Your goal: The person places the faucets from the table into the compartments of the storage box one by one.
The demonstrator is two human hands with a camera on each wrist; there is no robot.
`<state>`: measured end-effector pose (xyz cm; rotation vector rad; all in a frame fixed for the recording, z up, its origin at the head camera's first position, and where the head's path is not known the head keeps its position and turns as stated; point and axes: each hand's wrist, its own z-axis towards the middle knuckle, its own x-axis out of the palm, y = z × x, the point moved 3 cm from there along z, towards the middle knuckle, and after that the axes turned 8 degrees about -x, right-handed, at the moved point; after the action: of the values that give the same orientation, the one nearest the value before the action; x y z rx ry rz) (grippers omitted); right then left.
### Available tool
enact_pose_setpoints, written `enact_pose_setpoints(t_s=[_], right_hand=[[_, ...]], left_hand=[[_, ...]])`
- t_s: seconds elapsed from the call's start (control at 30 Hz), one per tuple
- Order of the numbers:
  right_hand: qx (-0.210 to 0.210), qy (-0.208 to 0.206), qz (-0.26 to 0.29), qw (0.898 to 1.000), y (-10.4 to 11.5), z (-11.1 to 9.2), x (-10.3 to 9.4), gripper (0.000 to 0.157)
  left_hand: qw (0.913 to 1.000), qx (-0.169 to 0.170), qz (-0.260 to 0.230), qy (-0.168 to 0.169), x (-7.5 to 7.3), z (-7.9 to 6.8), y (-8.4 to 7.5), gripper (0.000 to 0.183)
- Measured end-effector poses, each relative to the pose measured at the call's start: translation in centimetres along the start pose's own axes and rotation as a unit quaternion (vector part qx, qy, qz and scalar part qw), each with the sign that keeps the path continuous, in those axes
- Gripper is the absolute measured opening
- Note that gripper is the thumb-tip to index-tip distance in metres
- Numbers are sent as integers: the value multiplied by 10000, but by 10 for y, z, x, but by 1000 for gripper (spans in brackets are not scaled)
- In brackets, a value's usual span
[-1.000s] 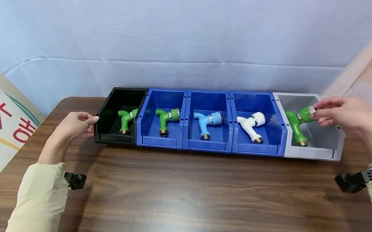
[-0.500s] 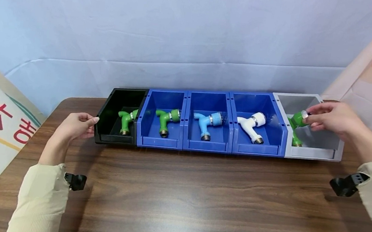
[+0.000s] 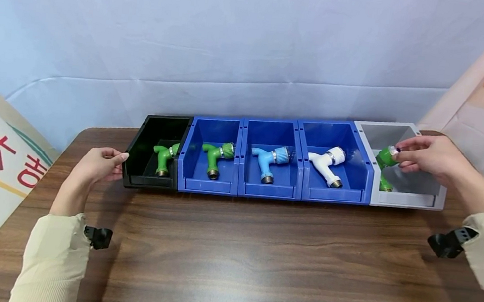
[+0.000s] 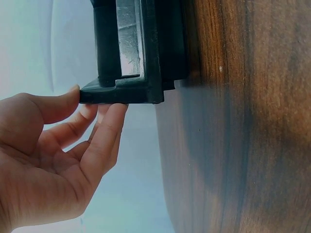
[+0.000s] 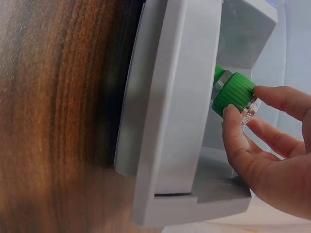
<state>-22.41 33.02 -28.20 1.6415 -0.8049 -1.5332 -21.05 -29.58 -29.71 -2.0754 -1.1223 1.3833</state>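
Note:
My right hand (image 3: 431, 155) pinches the knob end of a green tap (image 3: 386, 157) inside the grey bin (image 3: 406, 200) at the right end of the row. In the right wrist view, thumb and fingers hold its ribbed green knob (image 5: 234, 92); the bin's front wall hides the lower part. At the other end, my left hand (image 3: 99, 163) touches the outer side of the black bin (image 3: 151, 181). The left wrist view has the thumb at that bin's edge and fingertips against its side wall (image 4: 141, 96). Another green tap (image 3: 163, 158) lies in the black bin.
Three blue bins stand between the end bins. They hold a green tap (image 3: 216, 158), a light blue tap (image 3: 269, 161) and a white tap (image 3: 325, 164). All the bins sit on a brown wooden table (image 3: 256, 262), before a pale cloth backdrop (image 3: 246, 37).
My right hand has moved left and down, lowering the green tap deeper into the grey bin. Over the last half second it shifts only slightly. The left hand stays at the black bin.

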Motion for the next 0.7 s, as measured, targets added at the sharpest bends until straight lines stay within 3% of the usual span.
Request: enact_pose_setpoints(t_s=[0.07, 0.2, 0.7], right_hand=[[15, 11, 267, 9996, 0, 0, 0, 22], [86, 91, 483, 9988, 0, 0, -2, 16], [357, 347, 277, 9984, 4, -3, -6, 24]], left_hand=[[10000, -6, 1, 4, 0, 0, 0, 41], [10000, -14, 34, -18, 0, -1, 0, 40], [9999, 17, 108, -30, 0, -1, -1, 42]])
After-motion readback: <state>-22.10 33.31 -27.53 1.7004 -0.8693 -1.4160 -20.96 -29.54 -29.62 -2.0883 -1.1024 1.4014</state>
